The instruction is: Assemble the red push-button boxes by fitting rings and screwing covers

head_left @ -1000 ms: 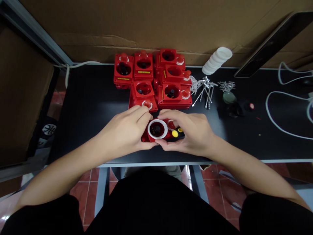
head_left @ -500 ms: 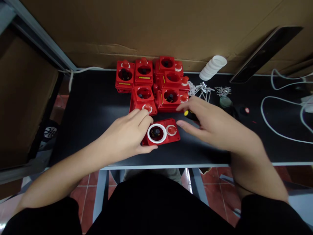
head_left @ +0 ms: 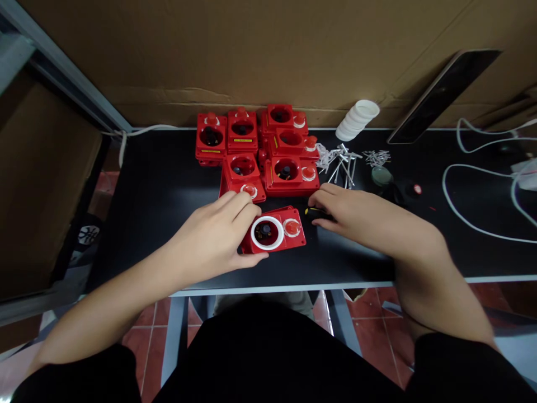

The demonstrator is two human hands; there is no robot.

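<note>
Near the table's front edge, a red plastic housing (head_left: 300,239) lies with a white ring (head_left: 268,248) round its deep round opening and a clear-and-red dome beside it. My left hand (head_left: 222,232) is closed on its left end, thumb on the near side and fingers on the far side. To the right of the housing, my right hand (head_left: 335,208) has its fingers curled round a black-and-yellow tool handle (head_left: 315,214), low over the table and apart from the housing. The rest of that tool is hidden.
Several similar red housings (head_left: 289,187) are grouped behind my hands. Right of them lie long metal screws (head_left: 346,168), a pile of smaller screws (head_left: 376,158) and a stack of white rings (head_left: 357,120). A white cable (head_left: 447,190) curls across the right side; cardboard (head_left: 251,56) stands behind.
My right hand has lowered toward the table with the tool handle, its fingers drawing closer together. My left hand keeps hold of the housing. The whole view has shifted slightly.
</note>
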